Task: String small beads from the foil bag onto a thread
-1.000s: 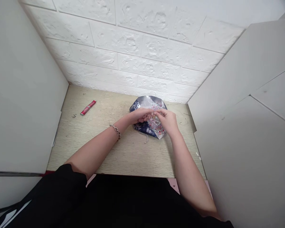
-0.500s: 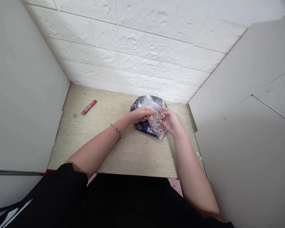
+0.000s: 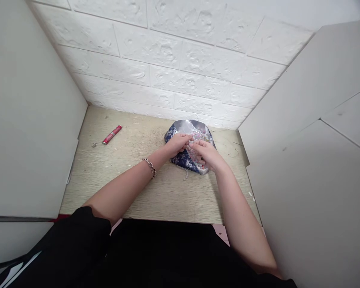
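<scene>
Wall (image 3: 162, 72) with a white brick pattern is seen behind the pale surface (image 3: 165, 202); white panels are noted at left (image 3: 33, 128) and right (image 3: 312, 180). At far left a red tube (image 3: 112, 135) is laid obliquely, its far end turned right; small metal bits (image 3: 94, 145) are found near its near end. A short pale bead strand (image 3: 186, 175) is exposed at the bag's near edge.

The dark blue and silvery bag (image 3: 183, 161) is placed right of the surface's middle, below the fingers, its centre partly covered by them. Fingers of the left hand (image 3: 178, 144) and right hand (image 3: 208, 155) are curled, tips drawn together over coloured beads (image 3: 194, 155); whether anything is pinched cannot be told.

One bag corner is pointed toward the near edge, slightly right; no clear long axis can be established
</scene>
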A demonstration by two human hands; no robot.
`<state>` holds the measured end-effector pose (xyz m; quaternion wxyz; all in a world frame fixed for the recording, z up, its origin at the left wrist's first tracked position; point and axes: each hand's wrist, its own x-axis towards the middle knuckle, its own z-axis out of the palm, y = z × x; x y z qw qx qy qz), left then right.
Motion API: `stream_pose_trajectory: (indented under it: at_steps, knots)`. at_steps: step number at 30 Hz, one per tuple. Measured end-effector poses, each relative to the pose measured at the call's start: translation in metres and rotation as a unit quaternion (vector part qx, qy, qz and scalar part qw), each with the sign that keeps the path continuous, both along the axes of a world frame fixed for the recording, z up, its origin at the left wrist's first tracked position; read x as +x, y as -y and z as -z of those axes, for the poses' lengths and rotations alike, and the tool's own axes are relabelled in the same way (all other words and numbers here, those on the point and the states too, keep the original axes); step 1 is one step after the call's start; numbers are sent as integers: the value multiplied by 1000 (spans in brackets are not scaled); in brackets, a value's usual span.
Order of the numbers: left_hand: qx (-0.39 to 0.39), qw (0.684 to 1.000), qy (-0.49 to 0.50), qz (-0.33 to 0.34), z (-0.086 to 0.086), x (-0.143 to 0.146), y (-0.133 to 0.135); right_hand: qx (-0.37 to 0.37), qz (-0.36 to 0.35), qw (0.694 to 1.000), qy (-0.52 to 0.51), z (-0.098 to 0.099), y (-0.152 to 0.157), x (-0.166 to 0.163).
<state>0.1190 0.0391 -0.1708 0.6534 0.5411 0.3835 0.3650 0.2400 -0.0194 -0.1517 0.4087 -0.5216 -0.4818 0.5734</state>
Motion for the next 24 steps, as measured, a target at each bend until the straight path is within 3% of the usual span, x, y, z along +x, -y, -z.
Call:
stream_pose_trajectory:
  at_steps: [4, 8, 19, 22, 24]
  knots:
    - [-37, 998, 54, 21, -1, 1, -1, 53, -41, 988, 141, 5, 0, -4]
    - [-79, 989, 117, 47, -4, 4, -1, 92, -62, 970, 215, 6, -1, -5]
    - [-129, 967, 213, 59, -15, 1, 4, 50, -54, 979, 188, 3, 0, -2]
    - [-127, 964, 222, 65, -15, 1, 4, 134, 8, 967, 215, 7, -2, -2]
    - [-125, 965, 220, 73, -15, 1, 5, 229, 48, 934, 269, 11, -3, -4]
